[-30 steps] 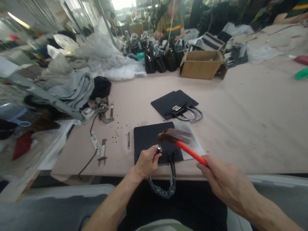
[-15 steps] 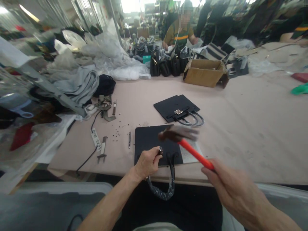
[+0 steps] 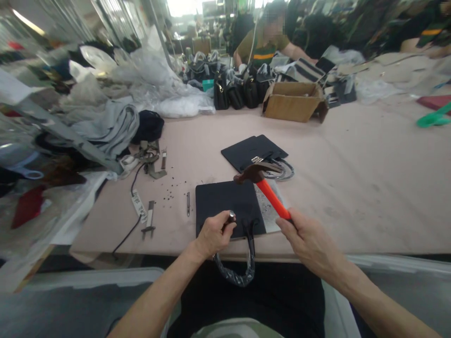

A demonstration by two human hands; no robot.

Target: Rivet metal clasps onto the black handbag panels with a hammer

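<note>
My left hand (image 3: pixel 215 233) is closed around a short metal punch (image 3: pixel 231 214), held upright over the near part of a black bag panel (image 3: pixel 223 199). The punch's lower end is hidden by my fingers. A plastic-wrapped handle (image 3: pixel 241 280) on that panel hangs past the table's front edge. My right hand (image 3: pixel 310 234) grips the orange handle of a hammer (image 3: pixel 273 199); its metal head is raised above the panel's right side. Farther back lies a second black panel (image 3: pixel 239 152) with a metal clasp and wrapped handles, partly covered by the hammer head.
Left on the table (image 3: pixel 338 178) are a metal rod (image 3: pixel 188 204), scattered small dark bits and a caliper-like tool (image 3: pixel 150 219). Behind stand black bags (image 3: pixel 221 91) and a cardboard box (image 3: pixel 291 102). A person (image 3: pixel 266 44) sits across the table. Plastic wrapping (image 3: pixel 179 101) lies back left.
My right hand and the hammer have moved left and up in view, and the hammer is less blurred. My left hand still holds the punch. The person opposite has stretched out an arm.
</note>
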